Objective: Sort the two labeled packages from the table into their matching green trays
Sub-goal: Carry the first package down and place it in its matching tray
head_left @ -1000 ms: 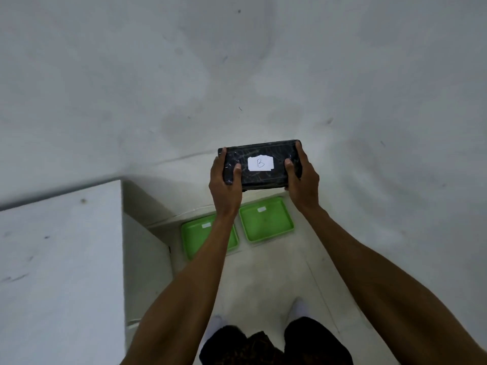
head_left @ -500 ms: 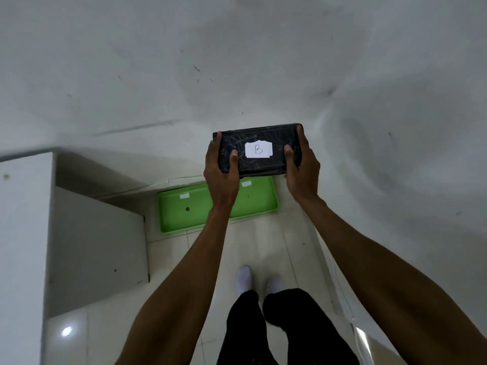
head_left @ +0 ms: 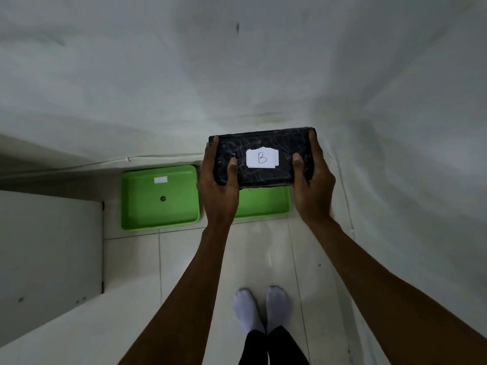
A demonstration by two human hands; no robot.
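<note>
Both my hands, left [head_left: 218,188] and right [head_left: 311,185], clamp package B [head_left: 263,158] by its ends, label up, so I can match it to a tray [head_left: 263,206].

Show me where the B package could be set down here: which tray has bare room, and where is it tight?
The left green tray is bare apart from a small white label and a dark spot at its centre. The right green tray is half hidden behind the black package and both hands; its visible strip looks empty. Tight spot: the narrow gap between the trays. Bare floor tiles lie in front.
</note>
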